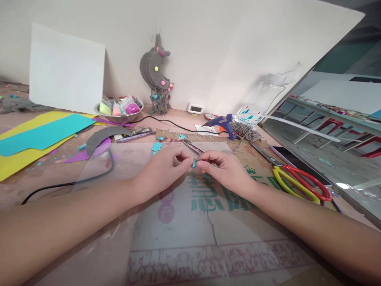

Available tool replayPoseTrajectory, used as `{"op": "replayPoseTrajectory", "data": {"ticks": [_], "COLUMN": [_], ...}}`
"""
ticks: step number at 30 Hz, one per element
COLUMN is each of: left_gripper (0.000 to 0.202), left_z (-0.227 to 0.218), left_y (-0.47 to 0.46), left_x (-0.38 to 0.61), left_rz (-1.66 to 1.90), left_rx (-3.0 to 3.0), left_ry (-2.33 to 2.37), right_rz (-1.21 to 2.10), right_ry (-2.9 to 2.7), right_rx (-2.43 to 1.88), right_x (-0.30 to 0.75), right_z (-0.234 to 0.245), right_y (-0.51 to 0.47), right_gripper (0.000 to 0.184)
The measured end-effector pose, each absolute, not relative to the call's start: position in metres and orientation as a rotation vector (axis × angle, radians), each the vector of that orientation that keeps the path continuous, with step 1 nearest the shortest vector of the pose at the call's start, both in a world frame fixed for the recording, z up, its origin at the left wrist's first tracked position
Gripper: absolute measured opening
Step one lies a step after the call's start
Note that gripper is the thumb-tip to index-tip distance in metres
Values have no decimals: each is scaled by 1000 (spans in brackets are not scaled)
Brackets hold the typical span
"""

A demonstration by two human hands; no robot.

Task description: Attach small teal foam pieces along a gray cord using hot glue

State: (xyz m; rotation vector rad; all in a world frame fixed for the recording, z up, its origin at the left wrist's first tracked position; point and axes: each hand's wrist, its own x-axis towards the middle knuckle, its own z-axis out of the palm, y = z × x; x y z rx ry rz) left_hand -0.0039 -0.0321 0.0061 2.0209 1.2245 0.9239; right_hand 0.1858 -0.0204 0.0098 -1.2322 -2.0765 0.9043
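My left hand (pixel 162 169) and my right hand (pixel 224 169) meet over a clear plastic sheet (pixel 125 167) laid on printed cardboard (pixel 208 234). Both pinch one small teal foam piece (pixel 194 163) between fingertips. More small teal cutouts (pixel 156 147) lie just beyond my left hand. A thin pen-like tool (pixel 193 147) rests behind the fingers.
Blue glue gun (pixel 222 124) with black cable (pixel 68 183), grey yarn (pixel 245 131), yellow and red scissors (pixel 300 182) and a phone (pixel 297 163) lie right. Teal sheet (pixel 44 135) on yellow sheets, grey crescent piece (pixel 102 137), bowl of colourful bits (pixel 119 109), grey moon ornament (pixel 157 75) sit behind.
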Motion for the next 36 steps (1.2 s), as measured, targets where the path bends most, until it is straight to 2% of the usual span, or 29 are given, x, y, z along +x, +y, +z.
{"op": "replayPoseTrajectory", "data": {"ticks": [6,12,15,19,26,31,36], "left_gripper": [21,22,21,21,22,23,21], "left_z": [4,1,1,0,0,1,1], "left_y": [-30,-27,-26,-25,-26,-26,-25], "left_x": [-5,-5,-4,-5,-5,-5,-5], "left_rz": [890,962,971,1008,978,970,1015], "left_rx": [1979,1933,1904,1820,1545,1432,1563], "left_ry": [1203,1190,1191,1186,1208,1225,1175], "right_rz": [848,737,754,777,864,906,849], "right_ry": [-2138,-2089,-1959,-1690,-1433,-1495,-1729], "right_rx": [-1182,-1215,-1255,-1094,-983,-1074,-1150], "right_x": [188,193,194,199,226,229,214], "right_z": [10,5,3,4,12,8,2], "right_y": [-20,-15,-12,-4,31,40,24], "right_gripper": [25,38,32,20,30,25,20]}}
